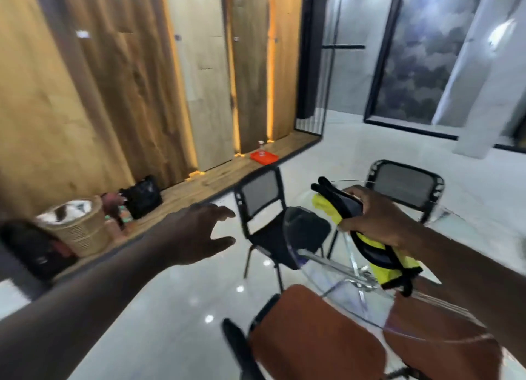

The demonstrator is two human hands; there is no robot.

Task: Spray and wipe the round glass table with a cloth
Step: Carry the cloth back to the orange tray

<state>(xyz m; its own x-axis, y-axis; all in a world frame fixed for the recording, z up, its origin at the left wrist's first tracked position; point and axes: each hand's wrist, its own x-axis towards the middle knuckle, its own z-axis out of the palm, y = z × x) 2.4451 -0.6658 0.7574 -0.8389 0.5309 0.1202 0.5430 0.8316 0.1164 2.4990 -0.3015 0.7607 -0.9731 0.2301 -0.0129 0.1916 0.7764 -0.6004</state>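
Here your right hand point(378, 223) grips the yellow-and-black cloth point(392, 260) above the glass table point(327, 268) — left hand point(199, 231) empty, fingers spread wide.

The round clear glass table point(336, 268) is smooth and shiny. The soft yellow cloth with black trim point(390, 263) looks matt. The black chair with a mesh back point(267, 209) has thin metal legs. The pale tiled floor point(159, 317) is glossy. The brown wooden wall panels point(94, 89) look grainy. The tan woven basket point(79, 228) looks rough.
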